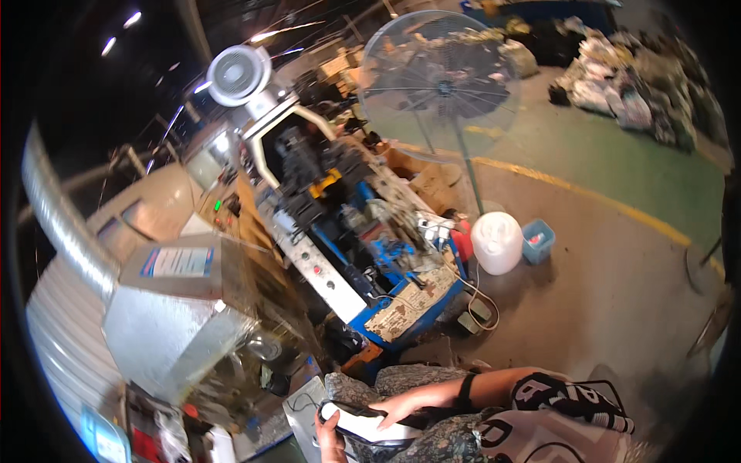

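Low in the view, a long white thing with a black edge and a rounded end (361, 425) lies across my lap; its exact kind cannot be made out. My left hand (330, 440) grips its near left end, the thumb resting on the white face. From the right my right hand (400, 407) reaches over its upper side, fingers closed on the edge. A black band (465, 391) circles my right wrist. Dark patterned cloth (444, 444) covers my legs beneath it.
Ahead stands a blue and white machine (401, 309) with buttons. A silvery metal hood with a duct (166, 328) is at left. Beyond are a large fan (444, 89), a white drum (497, 243), a blue bin (538, 241) and heaped sacks (617, 89). A cable (494, 309) loops on the floor.
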{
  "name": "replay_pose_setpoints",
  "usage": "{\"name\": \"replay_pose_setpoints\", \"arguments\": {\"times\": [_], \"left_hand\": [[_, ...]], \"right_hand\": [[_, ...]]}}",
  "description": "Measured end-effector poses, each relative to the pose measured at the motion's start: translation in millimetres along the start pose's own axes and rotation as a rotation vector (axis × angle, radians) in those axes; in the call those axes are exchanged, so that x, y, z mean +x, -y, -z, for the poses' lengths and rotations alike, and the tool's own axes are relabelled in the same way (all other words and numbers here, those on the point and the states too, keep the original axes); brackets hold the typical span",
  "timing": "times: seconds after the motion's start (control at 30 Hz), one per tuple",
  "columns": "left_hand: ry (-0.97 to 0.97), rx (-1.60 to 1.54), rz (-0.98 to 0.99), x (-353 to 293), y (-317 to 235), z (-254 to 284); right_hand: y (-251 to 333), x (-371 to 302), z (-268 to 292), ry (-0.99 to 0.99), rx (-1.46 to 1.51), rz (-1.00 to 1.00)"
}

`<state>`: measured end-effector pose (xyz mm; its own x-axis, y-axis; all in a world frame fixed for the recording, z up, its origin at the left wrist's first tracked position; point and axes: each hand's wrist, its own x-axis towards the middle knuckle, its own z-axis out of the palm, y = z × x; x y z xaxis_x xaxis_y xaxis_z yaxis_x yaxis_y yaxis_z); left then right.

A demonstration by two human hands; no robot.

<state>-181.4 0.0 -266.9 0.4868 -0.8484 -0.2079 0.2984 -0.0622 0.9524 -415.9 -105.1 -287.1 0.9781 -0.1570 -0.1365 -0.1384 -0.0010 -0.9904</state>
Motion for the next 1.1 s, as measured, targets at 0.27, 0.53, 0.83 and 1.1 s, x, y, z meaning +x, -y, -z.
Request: {"name": "replay_pose_setpoints", "arguments": {"times": [0.27, 0.53, 0.83, 1.1], "left_hand": [[0.164, -0.060, 0.066, -10, -1, -27], [0.129, 0.030, 0.051, -38, 3, -76], [0.082, 0.036, -0.025, -59, 5, -58], [0.035, 0.051, -0.107, -65, 3, -63]], "right_hand": [[-15, -117, -19, -0.172, -0.221, -0.050], [20, -67, -25, -0.107, -0.193, 0.025], [-14, -89, -14, 0.024, -0.181, 0.071], [-15, -72, -14, 0.074, -0.131, 0.029]]}}
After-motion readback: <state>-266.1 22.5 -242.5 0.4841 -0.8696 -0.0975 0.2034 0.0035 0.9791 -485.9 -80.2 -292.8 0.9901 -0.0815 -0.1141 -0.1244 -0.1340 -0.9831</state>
